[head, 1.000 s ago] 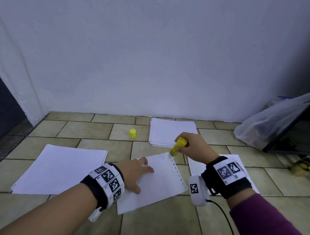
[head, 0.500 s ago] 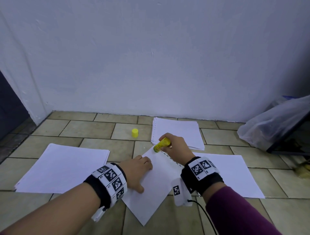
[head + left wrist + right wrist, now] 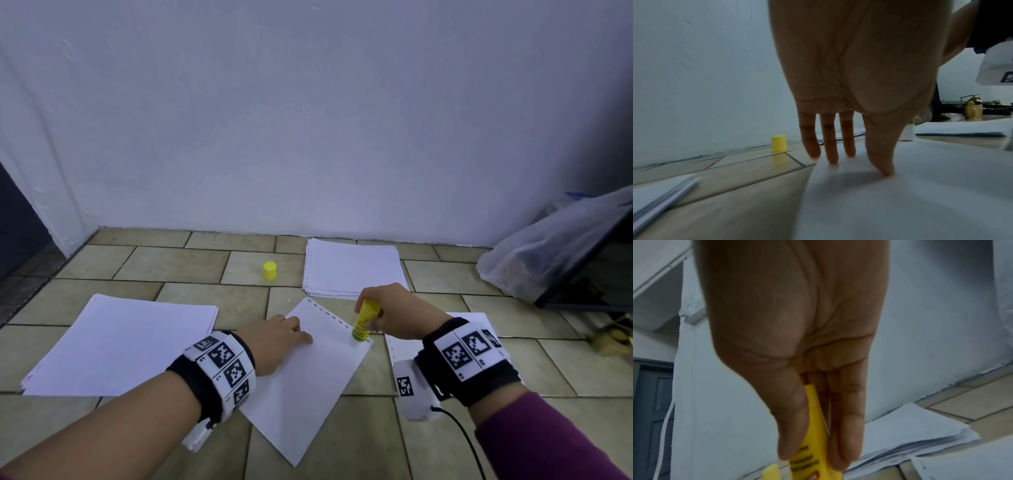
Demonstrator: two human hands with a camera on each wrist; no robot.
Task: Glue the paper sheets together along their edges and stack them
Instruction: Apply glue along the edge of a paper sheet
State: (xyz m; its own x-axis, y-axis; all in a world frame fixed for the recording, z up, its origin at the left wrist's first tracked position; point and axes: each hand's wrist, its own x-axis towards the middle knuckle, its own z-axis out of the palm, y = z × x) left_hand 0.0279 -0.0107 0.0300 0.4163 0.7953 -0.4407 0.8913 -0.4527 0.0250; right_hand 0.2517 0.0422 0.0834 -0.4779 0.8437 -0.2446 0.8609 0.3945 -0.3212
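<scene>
The right hand is gripping the yellow glue stick between thumb and curled fingers, tip down on the perforated edge of the sheet lying on the floor. The left hand is lying flat with straight, spread fingers, pressing the same sheet near its far-left edge. Risks from here: the left hand is pinning only one side, so a stroke of the glue stick toward the free corner could be rotating or buckling the sheet; the punched strip under the tip looks weak and could be tearing along its perforations under heavy pressure; the tip is sitting close to the edge, so it could be running off and smearing glue onto the floor tile, which would be sticking the sheet down. A second sheet is lying just under the right wrist; one paper stack is resting just beyond the right hand and another stack is lying just outside the left wrist. The yellow cap is standing apart beyond the left hand, leaving the glue exposed to drying. As for containers, a translucent plastic bag is lying well beyond the right hand against the wall; its contents cannot be identified.
</scene>
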